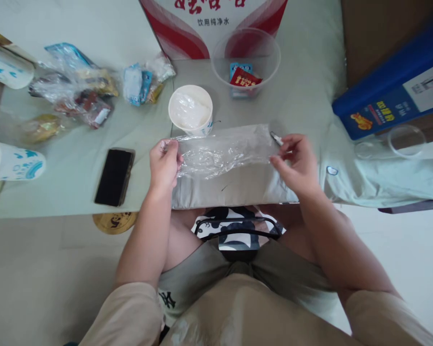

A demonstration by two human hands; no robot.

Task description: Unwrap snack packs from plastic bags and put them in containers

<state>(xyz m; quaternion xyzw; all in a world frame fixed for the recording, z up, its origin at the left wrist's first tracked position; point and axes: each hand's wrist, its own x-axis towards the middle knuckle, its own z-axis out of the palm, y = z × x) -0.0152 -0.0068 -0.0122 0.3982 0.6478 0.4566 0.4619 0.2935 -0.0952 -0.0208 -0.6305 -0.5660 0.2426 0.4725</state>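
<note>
A clear crinkled plastic bag (pixel 223 151) is stretched flat between both hands, just above the grey mat (pixel 234 190) at the table's near edge. My left hand (pixel 164 163) pinches the bag's left end. My right hand (pixel 298 161) pinches its right end, and a small dark-tipped object (pixel 276 139) shows beside those fingers. Right behind the bag stands a white paper cup (pixel 190 110) with clear plastic inside.
A clear plastic bowl (pixel 246 60) holds small red and blue packets. A black phone (pixel 114 176) lies left of my hand. Wrapped snacks (pixel 82 91) are heaped at the back left. A red-and-white carton (pixel 212 21) stands behind, a blue box (pixel 393 96) at the right.
</note>
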